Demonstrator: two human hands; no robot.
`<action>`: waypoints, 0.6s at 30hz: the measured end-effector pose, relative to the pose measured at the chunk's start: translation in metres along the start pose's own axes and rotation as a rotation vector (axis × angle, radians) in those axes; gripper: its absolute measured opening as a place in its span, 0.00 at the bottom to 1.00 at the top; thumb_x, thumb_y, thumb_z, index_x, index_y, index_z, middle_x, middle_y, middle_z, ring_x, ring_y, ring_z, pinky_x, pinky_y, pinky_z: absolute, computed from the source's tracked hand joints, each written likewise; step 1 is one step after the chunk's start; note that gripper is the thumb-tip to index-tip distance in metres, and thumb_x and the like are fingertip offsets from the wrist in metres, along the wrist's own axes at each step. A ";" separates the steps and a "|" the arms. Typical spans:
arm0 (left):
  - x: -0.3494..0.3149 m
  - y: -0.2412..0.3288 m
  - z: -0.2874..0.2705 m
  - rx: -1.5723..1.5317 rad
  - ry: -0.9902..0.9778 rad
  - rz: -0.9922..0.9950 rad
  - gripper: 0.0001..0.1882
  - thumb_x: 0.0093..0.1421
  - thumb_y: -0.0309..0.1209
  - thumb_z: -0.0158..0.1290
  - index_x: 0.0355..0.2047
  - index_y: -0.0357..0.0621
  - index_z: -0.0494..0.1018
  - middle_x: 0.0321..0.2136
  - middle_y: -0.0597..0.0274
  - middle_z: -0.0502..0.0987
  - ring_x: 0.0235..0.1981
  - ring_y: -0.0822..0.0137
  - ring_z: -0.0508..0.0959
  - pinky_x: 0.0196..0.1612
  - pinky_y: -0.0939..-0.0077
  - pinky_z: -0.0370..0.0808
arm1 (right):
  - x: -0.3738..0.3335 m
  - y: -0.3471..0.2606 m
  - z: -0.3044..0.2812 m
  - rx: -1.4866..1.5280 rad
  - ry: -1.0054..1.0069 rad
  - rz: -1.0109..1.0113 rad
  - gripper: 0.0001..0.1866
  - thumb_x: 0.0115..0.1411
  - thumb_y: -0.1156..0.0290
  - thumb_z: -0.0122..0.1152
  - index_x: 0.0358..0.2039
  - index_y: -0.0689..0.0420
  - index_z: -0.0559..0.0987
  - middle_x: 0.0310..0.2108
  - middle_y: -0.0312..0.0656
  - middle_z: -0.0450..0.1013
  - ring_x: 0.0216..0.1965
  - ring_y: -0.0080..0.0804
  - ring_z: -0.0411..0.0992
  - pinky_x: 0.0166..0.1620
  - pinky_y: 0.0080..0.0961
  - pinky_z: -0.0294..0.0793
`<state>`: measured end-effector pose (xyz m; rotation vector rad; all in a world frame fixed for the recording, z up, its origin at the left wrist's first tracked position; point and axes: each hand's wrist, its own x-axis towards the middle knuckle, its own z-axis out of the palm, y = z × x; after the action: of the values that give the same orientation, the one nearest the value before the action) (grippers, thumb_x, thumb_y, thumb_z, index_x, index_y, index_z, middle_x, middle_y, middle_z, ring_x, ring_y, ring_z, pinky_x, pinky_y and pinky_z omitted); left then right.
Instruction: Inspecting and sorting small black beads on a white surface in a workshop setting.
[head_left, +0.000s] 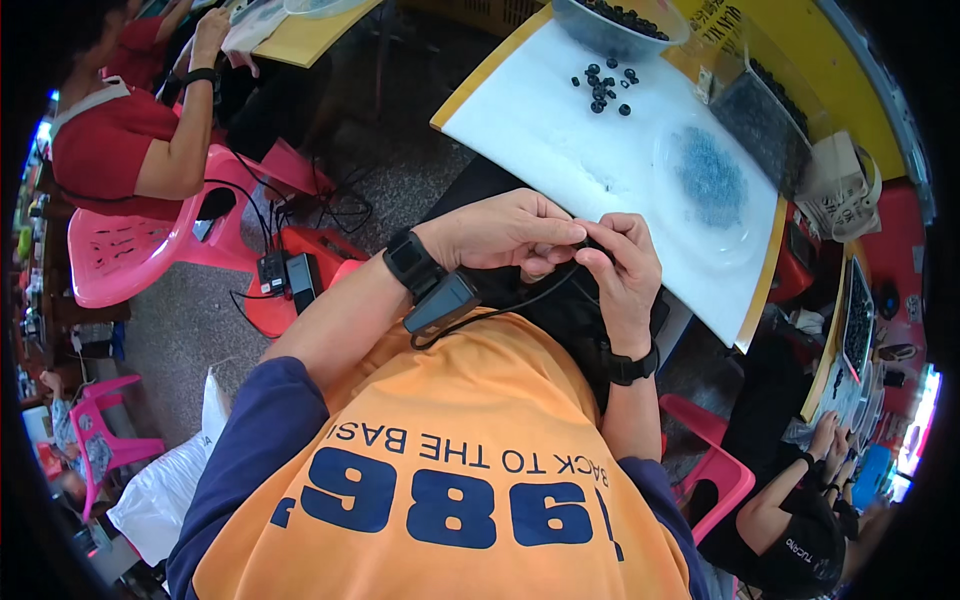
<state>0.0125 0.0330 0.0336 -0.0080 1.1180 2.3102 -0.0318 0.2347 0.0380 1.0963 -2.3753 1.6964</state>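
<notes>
Fingertips (pixel 577 233) of left hand (pixel 508 232) and right hand (pixel 630 275) narrowly pinch a small, mostly hidden black piece (pixel 594 243) at the near edge of the white tabletop (pixel 540 125), where, watching remotely, I judge a slip could drop it lapward or the slack black cable (pixel 505 312) beneath could snag.

We look through left lens of side-by-side fisheye pair, worn on head. View faces steeply down and forward, upright, unmirrored. Shirt front (pixel 400 420) lies nearest us, filling lower middle. Left hand (pixel 505 232) and right hand (pixel 626 265) sit close, just above centre. Tabletop (pixel 545 110) beyond, slanting across upper right. Farther out we catch floor (pixel 190 335) and seated person in red (pixel 115 150) at left; edges curve toward round dark rim.
</notes>
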 end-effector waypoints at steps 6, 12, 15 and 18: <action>0.004 -0.008 0.003 -0.091 0.096 -0.008 0.14 0.68 0.35 0.54 0.32 0.36 0.77 0.22 0.64 0.75 0.19 0.78 0.70 0.23 0.87 0.67 | -0.003 0.004 0.001 -0.077 0.061 -0.101 0.19 0.46 0.68 0.77 0.38 0.60 0.83 0.32 0.38 0.76 0.30 0.25 0.73 0.32 0.20 0.72; -0.002 -0.003 0.013 -0.084 0.061 -0.020 0.15 0.68 0.36 0.54 0.31 0.35 0.77 0.22 0.64 0.75 0.19 0.78 0.69 0.23 0.87 0.67 | -0.004 0.008 -0.004 0.007 0.030 -0.182 0.22 0.44 0.64 0.78 0.39 0.59 0.83 0.32 0.38 0.76 0.30 0.25 0.72 0.31 0.19 0.70; -0.004 -0.001 0.016 -0.050 0.078 -0.018 0.15 0.68 0.36 0.54 0.32 0.35 0.77 0.22 0.64 0.75 0.18 0.78 0.69 0.22 0.87 0.66 | -0.004 0.009 -0.005 0.067 0.015 -0.158 0.23 0.43 0.62 0.78 0.39 0.59 0.83 0.31 0.37 0.76 0.29 0.25 0.71 0.30 0.19 0.69; -0.004 0.001 0.018 -0.051 0.116 -0.016 0.15 0.67 0.37 0.55 0.32 0.34 0.77 0.22 0.65 0.74 0.18 0.79 0.68 0.22 0.88 0.66 | -0.004 0.012 -0.007 0.068 -0.011 -0.117 0.25 0.43 0.61 0.78 0.40 0.59 0.83 0.31 0.37 0.76 0.28 0.24 0.70 0.31 0.19 0.69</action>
<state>0.0198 0.0437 0.0469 -0.1718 1.1106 2.3490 -0.0381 0.2448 0.0289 1.2313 -2.2260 1.7474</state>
